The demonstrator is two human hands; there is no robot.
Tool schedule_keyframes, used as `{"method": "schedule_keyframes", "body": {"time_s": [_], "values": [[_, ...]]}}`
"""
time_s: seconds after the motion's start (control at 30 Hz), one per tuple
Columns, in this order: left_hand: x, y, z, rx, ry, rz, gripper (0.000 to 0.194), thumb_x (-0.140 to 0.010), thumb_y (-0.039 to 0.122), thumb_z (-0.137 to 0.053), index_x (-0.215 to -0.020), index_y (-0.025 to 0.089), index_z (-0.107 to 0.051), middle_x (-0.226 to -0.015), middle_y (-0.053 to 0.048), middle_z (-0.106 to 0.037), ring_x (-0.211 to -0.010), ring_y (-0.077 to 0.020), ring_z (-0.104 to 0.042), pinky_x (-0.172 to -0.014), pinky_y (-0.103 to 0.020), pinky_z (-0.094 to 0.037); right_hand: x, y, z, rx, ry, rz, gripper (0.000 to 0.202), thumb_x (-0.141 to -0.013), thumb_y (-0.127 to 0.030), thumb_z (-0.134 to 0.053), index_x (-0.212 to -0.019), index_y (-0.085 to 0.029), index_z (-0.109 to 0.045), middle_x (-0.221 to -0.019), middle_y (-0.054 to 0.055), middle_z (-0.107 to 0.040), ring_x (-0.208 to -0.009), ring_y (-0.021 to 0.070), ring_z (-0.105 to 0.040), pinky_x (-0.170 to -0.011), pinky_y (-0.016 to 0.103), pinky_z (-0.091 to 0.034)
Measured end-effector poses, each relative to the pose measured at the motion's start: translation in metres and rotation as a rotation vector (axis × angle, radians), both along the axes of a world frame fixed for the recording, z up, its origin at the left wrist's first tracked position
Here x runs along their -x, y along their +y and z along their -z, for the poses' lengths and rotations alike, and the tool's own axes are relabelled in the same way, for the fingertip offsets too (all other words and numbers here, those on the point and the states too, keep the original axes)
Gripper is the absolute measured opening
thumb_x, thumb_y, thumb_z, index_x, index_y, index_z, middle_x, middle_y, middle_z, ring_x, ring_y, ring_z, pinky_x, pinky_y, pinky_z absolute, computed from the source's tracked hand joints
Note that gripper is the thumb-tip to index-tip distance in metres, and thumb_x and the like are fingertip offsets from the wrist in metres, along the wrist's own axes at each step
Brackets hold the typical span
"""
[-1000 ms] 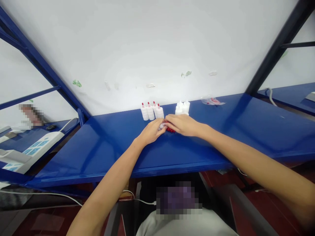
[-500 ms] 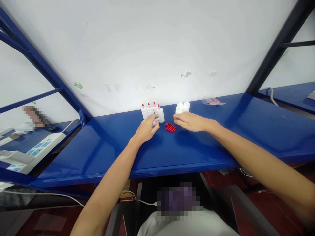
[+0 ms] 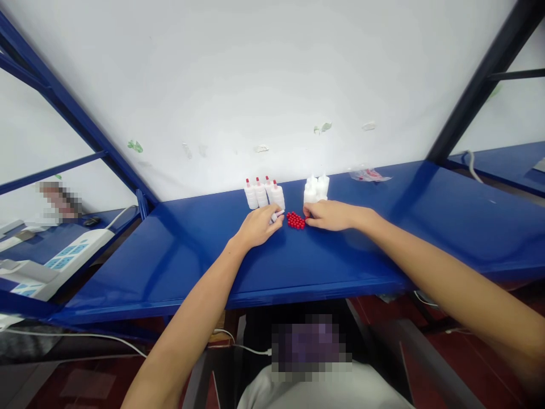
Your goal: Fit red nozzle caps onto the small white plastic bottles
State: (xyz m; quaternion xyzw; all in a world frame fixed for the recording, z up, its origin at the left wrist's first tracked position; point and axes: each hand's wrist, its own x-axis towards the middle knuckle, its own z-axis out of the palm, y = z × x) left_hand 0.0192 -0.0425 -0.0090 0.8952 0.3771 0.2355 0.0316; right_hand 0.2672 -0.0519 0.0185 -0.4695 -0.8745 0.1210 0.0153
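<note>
My left hand (image 3: pixel 260 225) is wrapped round a white squeeze bottle (image 3: pixel 277 216), tilted so its nozzle points right; most of the bottle is hidden in the palm. Several small red caps (image 3: pixel 295 220) lie in a cluster between my hands. At the cluster's right edge, my right hand (image 3: pixel 326 215) pinches a red cap (image 3: pixel 307 220) between thumb and fingertips. Behind my left hand stand several white bottles with red tips (image 3: pixel 276 196). White bottles without red tips (image 3: pixel 310 195) stand close together behind my right hand.
A clear plastic bag with red pieces (image 3: pixel 369 175) lies at the back right of the blue table (image 3: pixel 179 267). The white wall (image 3: pixel 272 85) rises behind. A power strip (image 3: pixel 76 255) is at the left, beyond a blue metal frame (image 3: pixel 85 125).
My right hand has come down from beside the untipped bottles to the red caps and closed on one. My left hand has shifted slightly right and nearer with its bottle.
</note>
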Motion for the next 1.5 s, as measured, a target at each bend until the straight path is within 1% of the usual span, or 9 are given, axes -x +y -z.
{"method": "schedule_keyframes", "body": {"time_s": [0.33,0.5,0.6,0.7,0.9,1.03,1.17,1.3,1.5], "values": [[-0.002,0.001,0.002,0.151,-0.047,0.235,0.038,-0.096,0.052,-0.048,-0.113,0.02,-0.058,-0.112,-0.007,-0.068,-0.1,-0.0217,-0.063,-0.088,-0.033,-0.046,0.003,-0.002,-0.001,-0.053,0.019,-0.027,0.017,-0.089,-0.024,-0.044,-0.097,-0.018,-0.058,-0.085,0.008,-0.067,-0.069,0.0179,-0.056,-0.06,0.028,-0.032],[-0.004,-0.002,0.0,0.111,-0.065,0.294,0.036,-0.095,0.049,-0.052,-0.115,0.019,-0.056,-0.113,-0.008,-0.067,-0.1,-0.0213,-0.063,-0.088,-0.033,-0.047,0.012,-0.012,-0.007,-0.192,0.199,-0.13,0.022,-0.096,-0.036,-0.041,-0.093,-0.019,-0.055,-0.076,0.005,-0.064,-0.065,0.0172,-0.053,-0.061,0.029,-0.03],[-0.005,-0.005,-0.002,0.074,-0.106,0.285,0.036,-0.094,0.049,-0.054,-0.114,0.019,-0.056,-0.112,-0.008,-0.067,-0.099,-0.0219,-0.064,-0.087,-0.033,-0.048,0.019,-0.016,-0.007,-0.214,0.31,-0.178,0.027,-0.099,-0.04,-0.039,-0.087,-0.019,-0.053,-0.071,0.003,-0.061,-0.061,0.0153,-0.05,-0.06,0.028,-0.03],[-0.006,-0.007,-0.002,0.036,-0.15,0.218,0.042,-0.092,0.051,-0.056,-0.119,0.02,-0.054,-0.115,-0.009,-0.067,-0.099,-0.0229,-0.064,-0.087,-0.034,-0.048,0.022,-0.016,-0.005,-0.242,0.386,-0.196,0.029,-0.101,-0.035,-0.034,-0.085,-0.019,-0.052,-0.074,0.003,-0.061,-0.063,0.0147,-0.05,-0.061,0.028,-0.03],[-0.006,-0.005,0.002,-0.013,-0.215,0.146,0.047,-0.09,0.054,-0.059,-0.122,0.019,-0.053,-0.107,-0.006,-0.068,-0.085,-0.0176,-0.064,-0.079,-0.028,-0.048,0.022,-0.015,-0.002,-0.257,0.416,-0.215,0.029,-0.101,-0.038,-0.036,-0.088,-0.019,-0.054,-0.076,0.004,-0.062,-0.065,0.0154,-0.052,-0.063,0.029,-0.033],[-0.004,-0.001,0.003,-0.022,-0.237,0.083,0.05,-0.088,0.055,-0.061,-0.121,0.018,-0.055,-0.096,-0.005,-0.068,-0.078,-0.0157,-0.061,-0.074,-0.026,-0.046,0.015,-0.012,-0.004,-0.484,0.525,-0.025,0.028,-0.097,-0.034,-0.036,-0.081,-0.019,-0.053,-0.073,0.005,-0.06,-0.064,0.017,-0.05,-0.064,0.031,-0.032],[-0.004,-0.002,-0.001,0.005,-0.175,0.047,0.038,-0.099,0.049,-0.043,-0.091,0.017,-0.063,-0.081,-0.003,-0.066,-0.071,-0.0145,-0.058,-0.069,-0.026,-0.041,-0.006,-0.006,-0.016,-0.685,0.437,0.301,0.028,-0.091,-0.03,-0.037,-0.075,-0.019,-0.057,-0.078,0.01,-0.063,-0.071,0.0215,-0.052,-0.064,0.033,-0.03],[-0.004,-0.006,-0.003,0.036,-0.109,0.051,0.048,-0.103,0.041,-0.027,-0.075,0.017,-0.057,-0.067,-0.002,-0.059,-0.062,-0.014,-0.052,-0.065,-0.027,-0.039,-0.02,0.0,-0.025,-0.62,0.238,0.505,0.031,-0.088,-0.031,-0.039,-0.08,-0.017,-0.066,-0.082,0.014,-0.067,-0.077,0.0273,-0.057,-0.063,0.034,-0.029],[-0.003,-0.006,-0.003,0.033,-0.085,0.033,0.045,-0.103,0.036,-0.025,-0.076,0.018,-0.056,-0.067,-0.002,-0.058,-0.062,-0.0149,-0.053,-0.065,-0.028,-0.038,-0.022,0.01,-0.017,-0.459,0.095,0.557,0.037,-0.089,-0.036,-0.04,-0.083,-0.015,-0.07,-0.082,0.016,-0.07,-0.079,0.0293,-0.061,-0.065,0.034,-0.034]]}}
